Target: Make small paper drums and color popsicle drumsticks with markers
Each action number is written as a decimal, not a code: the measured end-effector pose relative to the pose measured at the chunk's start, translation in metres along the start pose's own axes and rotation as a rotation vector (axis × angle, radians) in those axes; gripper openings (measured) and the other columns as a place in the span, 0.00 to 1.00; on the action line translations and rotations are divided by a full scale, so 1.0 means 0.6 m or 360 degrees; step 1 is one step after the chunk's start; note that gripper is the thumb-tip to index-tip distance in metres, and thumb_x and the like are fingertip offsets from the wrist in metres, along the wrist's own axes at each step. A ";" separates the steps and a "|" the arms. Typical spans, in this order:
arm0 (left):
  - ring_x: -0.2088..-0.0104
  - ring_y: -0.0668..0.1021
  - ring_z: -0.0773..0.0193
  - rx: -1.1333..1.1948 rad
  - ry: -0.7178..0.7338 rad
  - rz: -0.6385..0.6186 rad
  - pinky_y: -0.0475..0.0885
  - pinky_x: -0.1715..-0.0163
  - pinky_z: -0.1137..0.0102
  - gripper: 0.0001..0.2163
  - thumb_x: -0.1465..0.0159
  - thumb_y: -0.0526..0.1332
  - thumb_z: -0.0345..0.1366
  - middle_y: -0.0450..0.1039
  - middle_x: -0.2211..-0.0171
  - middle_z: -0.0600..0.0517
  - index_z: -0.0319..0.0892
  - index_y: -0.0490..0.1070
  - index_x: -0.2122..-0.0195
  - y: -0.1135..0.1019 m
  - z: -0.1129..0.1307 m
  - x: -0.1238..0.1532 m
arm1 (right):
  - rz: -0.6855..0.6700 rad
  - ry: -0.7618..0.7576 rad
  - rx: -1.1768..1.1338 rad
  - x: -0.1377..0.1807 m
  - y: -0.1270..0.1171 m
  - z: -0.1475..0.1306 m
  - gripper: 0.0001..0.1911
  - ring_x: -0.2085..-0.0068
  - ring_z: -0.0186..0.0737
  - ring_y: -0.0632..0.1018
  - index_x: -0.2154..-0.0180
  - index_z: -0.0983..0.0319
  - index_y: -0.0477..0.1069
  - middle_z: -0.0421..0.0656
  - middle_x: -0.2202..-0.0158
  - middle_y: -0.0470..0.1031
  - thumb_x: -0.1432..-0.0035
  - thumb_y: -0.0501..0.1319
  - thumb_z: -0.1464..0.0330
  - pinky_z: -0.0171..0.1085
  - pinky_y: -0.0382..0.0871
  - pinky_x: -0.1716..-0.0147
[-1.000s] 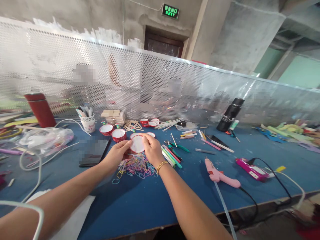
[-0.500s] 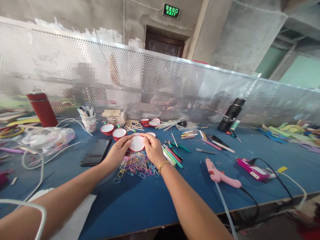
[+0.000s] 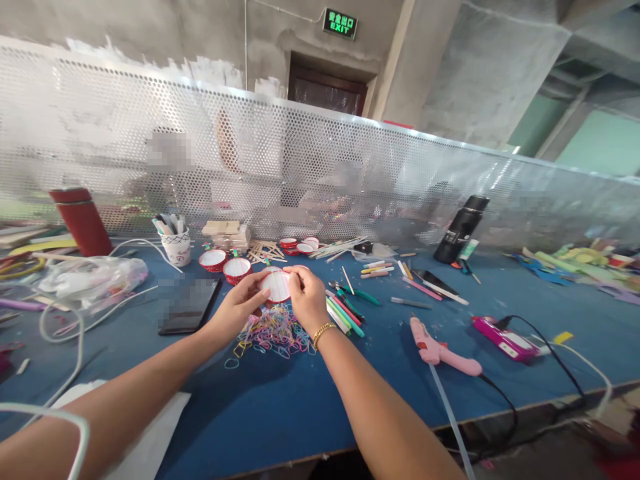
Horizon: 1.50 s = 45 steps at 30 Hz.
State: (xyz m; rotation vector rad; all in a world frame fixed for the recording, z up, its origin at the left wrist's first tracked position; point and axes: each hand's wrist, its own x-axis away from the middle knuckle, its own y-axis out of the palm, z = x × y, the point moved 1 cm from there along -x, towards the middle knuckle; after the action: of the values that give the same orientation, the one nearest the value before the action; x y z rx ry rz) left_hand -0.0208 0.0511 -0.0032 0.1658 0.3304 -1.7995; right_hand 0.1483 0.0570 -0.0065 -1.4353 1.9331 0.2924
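Between my two hands is a small round white paper cup with a red rim [image 3: 277,285], its white inside facing me. My left hand [image 3: 246,298] grips its left edge, thumb on the near face. My right hand [image 3: 307,299], with a gold bracelet at the wrist, pinches the right edge. Just below lies a heap of coloured rubber bands [image 3: 277,331]. Similar red-and-white cups, one at the left [image 3: 213,260] and another closer [image 3: 237,269], stand behind my left hand. To the right of my right hand are several coloured markers [image 3: 345,313] and green-handled pliers [image 3: 363,295].
A pink glue gun [image 3: 440,350] and a magenta power strip [image 3: 507,339] lie at right. A dark phone [image 3: 190,308], a pen cup [image 3: 176,248] and a red flask [image 3: 83,221] are at left. Behind stand wooden sticks [image 3: 266,251], a black flask [image 3: 461,230] and a perforated screen [image 3: 320,160].
The cup has shifted slightly and its face is turned a little differently. My left fingers have moved apart somewhat along its edge. The view has drifted slightly.
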 end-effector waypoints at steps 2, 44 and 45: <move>0.62 0.79 0.60 -0.0186 0.0147 -0.0010 0.73 0.71 0.71 0.33 0.45 0.71 0.46 0.76 0.53 0.44 0.43 0.67 0.40 0.001 0.002 0.002 | -0.0001 -0.0021 0.0033 0.001 -0.001 -0.002 0.17 0.58 0.42 0.81 0.58 0.60 0.79 0.46 0.58 0.83 0.34 0.52 0.66 0.38 0.72 0.56; 0.69 0.76 0.66 0.0662 -0.0282 0.0312 0.74 0.69 0.72 0.23 0.53 0.76 0.50 0.77 0.66 0.51 0.39 0.79 0.63 0.001 -0.002 -0.001 | -0.0146 0.0070 0.0079 0.017 0.015 -0.003 0.17 0.64 0.41 0.78 0.59 0.61 0.79 0.44 0.64 0.82 0.32 0.54 0.62 0.35 0.67 0.64; 0.70 0.75 0.67 0.0679 -0.0292 0.0325 0.74 0.70 0.73 0.23 0.54 0.76 0.50 0.77 0.67 0.51 0.39 0.78 0.63 0.001 -0.003 -0.002 | -0.0149 0.0069 0.0076 0.018 0.016 -0.003 0.17 0.65 0.40 0.78 0.59 0.61 0.79 0.44 0.64 0.82 0.32 0.54 0.62 0.35 0.67 0.64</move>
State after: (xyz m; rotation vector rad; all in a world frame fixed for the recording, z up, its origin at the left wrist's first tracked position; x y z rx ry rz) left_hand -0.0202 0.0524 -0.0044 0.3191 -0.1993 -1.6469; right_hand 0.1378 0.0516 -0.0142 -1.5067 1.8878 0.1725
